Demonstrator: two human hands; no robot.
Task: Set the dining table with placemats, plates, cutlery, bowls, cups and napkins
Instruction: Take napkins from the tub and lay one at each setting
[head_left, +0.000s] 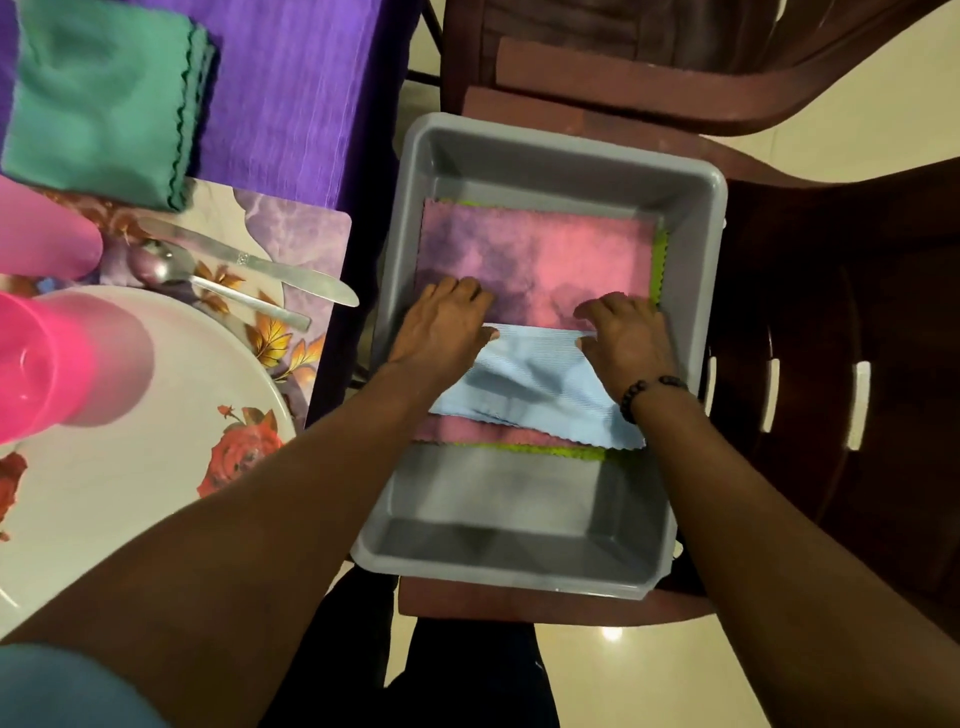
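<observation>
Purple cloth covers the table (311, 93) at your left, and a dark brown plastic chair (831, 364) stands just beside it. On the chair seat sits a grey tub (696, 249), and both your arms reach down into it. At the table's near edge lies a white plate (130, 467) with red flowers, resting on a leaf-print placemat (306, 234). A folded green napkin (98, 98) lies beyond the placemat, partly over its far corner. Inside the tub a pink napkin (535, 254) lies flat over a lime-green one (550, 451), whose scalloped edge shows along the near and right sides. On top lies a light blue napkin (535, 384). Your left hand (441, 327) pinches its far left corner, and your right hand (628, 338) pinches the far right corner, fingers curled down. A pink cup (47, 358) stands on the plate's left. A knife (249, 260) and a spoon (208, 280) lie side by side on the placemat, past the plate.
</observation>
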